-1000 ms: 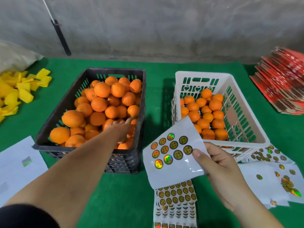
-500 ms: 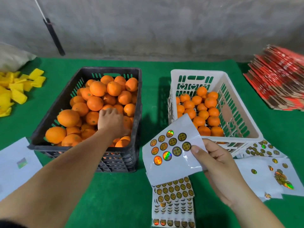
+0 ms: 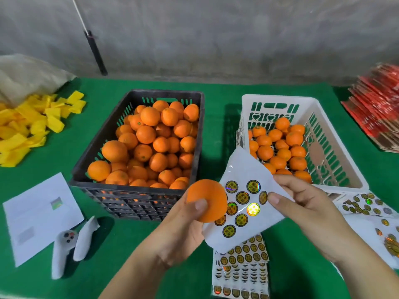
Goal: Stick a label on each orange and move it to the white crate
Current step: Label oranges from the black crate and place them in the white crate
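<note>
Item: round, smooth-skinned orange (image 3: 206, 199), gripped in the left hand (image 3: 183, 225), thumb on its near face, at 6 o'clock of the black slatted plastic crate (image 3: 138, 190) heaped with fruit. Likely firm, moderately heavy, slightly slick; best cupped around its girth, leaving the top bare for a label. Right hand (image 3: 302, 208) pinches the glossy white backing sheet of round gold holographic labels (image 3: 244, 203), touching the orange; thin, floppy, liable to curl. White slatted plastic crate (image 3: 336, 147), partly filled, at 1 o'clock. Spare label sheets (image 3: 241, 270) at 6 o'clock; nothing blocks the route
</note>
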The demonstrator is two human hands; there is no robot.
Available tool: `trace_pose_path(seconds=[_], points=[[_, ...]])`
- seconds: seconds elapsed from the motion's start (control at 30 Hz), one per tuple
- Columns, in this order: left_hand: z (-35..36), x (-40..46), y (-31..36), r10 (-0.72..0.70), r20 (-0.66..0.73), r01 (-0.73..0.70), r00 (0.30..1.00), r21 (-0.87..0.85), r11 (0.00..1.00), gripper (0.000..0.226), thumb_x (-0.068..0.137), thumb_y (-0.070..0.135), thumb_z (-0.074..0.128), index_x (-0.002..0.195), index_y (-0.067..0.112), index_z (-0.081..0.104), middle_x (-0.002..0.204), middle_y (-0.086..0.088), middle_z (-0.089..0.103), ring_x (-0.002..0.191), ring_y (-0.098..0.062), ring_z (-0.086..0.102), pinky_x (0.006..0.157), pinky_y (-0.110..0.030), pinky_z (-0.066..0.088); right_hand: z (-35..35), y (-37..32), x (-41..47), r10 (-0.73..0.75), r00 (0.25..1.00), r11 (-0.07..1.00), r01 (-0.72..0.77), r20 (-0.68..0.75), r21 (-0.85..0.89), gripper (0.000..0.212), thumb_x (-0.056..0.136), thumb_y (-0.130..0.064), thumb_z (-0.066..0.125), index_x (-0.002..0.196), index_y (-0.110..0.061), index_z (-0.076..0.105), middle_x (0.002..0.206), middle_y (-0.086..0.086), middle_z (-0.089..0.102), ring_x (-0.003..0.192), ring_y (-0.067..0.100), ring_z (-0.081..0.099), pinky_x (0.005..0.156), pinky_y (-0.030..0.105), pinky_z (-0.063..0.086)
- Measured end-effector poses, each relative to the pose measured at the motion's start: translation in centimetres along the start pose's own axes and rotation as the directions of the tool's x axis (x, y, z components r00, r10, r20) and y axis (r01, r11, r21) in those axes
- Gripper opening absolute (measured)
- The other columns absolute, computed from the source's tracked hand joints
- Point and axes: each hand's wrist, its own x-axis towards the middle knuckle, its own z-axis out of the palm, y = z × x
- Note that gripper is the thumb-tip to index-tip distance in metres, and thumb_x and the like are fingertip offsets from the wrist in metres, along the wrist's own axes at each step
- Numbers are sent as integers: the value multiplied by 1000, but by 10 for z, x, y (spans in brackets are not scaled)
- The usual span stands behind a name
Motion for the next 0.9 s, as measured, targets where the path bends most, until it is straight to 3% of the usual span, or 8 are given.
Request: trace_pose_path(seconds=[0.07, 0.1, 0.2, 0.27, 0.4, 0.53, 0.6, 0.9], points=[[3, -2, -6, 59, -21, -59, 998, 2, 998, 112, 66, 44, 98, 154, 13, 36, 150, -29, 50, 138, -51, 48, 118, -69, 31, 4, -1, -4, -107, 980, 922, 35, -167, -385, 48, 90, -27, 79, 133, -42, 63, 131, -15, 64, 126, 15, 60, 103, 24, 47], [2, -3, -7, 102, -50, -98, 994, 64, 993, 102, 62, 46, 99, 146, 23, 46, 144, -23, 56, 131, -48, 55, 115, -66, 37, 9, -4, -7, -265, 938, 771, 68, -223, -633, 51, 93, -27, 79, 137, -40, 58, 132, -13, 55, 126, 16, 53, 107, 23, 38], [3, -11, -8, 215, -74, -167, 974, 411, 896, 84, 61, 55, 96, 127, 32, 50, 119, 0, 64, 102, -27, 68, 86, -40, 55, 26, -14, -18, -623, 780, 306, 306, 53, -902, 51, 99, -26, 66, 148, -30, 51, 131, 1, 45, 119, 28, 44, 108, 29, 28], [9, -15, -8, 249, -40, -191, 968, 526, 828, 88, 69, 51, 93, 134, 26, 40, 119, 6, 62, 96, -21, 71, 76, -30, 56, 37, -21, -24, -700, 708, 222, 335, 89, -916, 59, 98, -26, 63, 154, -32, 44, 134, 11, 41, 123, 36, 45, 108, 39, 34], [18, -17, -9, 313, -30, -233, 949, 604, 762, 81, 73, 33, 90, 133, 29, 37, 121, 12, 59, 100, -23, 72, 73, -29, 58, 38, -44, -41, -877, 461, 296, 301, -133, -906, 44, 94, -15, 65, 135, -23, 56, 106, 14, 40, 102, 22, 48, 91, 24, 36], [24, -21, -9, 308, 52, -277, 950, 594, 755, 77, 75, 21, 87, 132, 27, 37, 124, 9, 57, 102, -28, 71, 77, -36, 60, 40, -52, -42, -674, 711, 159, 403, 199, -901, 32, 99, -20, 68, 131, -20, 72, 103, 5, 60, 87, 29, 51, 78, 44, 42], [27, -25, -8, 316, 118, -324, 941, 576, 750, 75, 77, 12, 86, 132, 22, 36, 127, 5, 58, 104, -29, 70, 78, -35, 59, 43, -49, -34, -545, 812, 193, 363, 208, -911, 30, 98, -22, 73, 127, -17, 76, 109, 7, 65, 88, 31, 52, 74, 50, 46], [37, -28, 1, 333, 163, -357, 929, 629, 690, 81, 77, 17, 89, 136, 23, 35, 130, 7, 55, 113, -31, 66, 79, -30, 59, 29, -47, -28, -552, 815, 320, 403, 177, -858, 11, 93, -18, 75, 102, -15, 80, 103, -5, 74, 95, 24, 67, 80, 43, 54]])
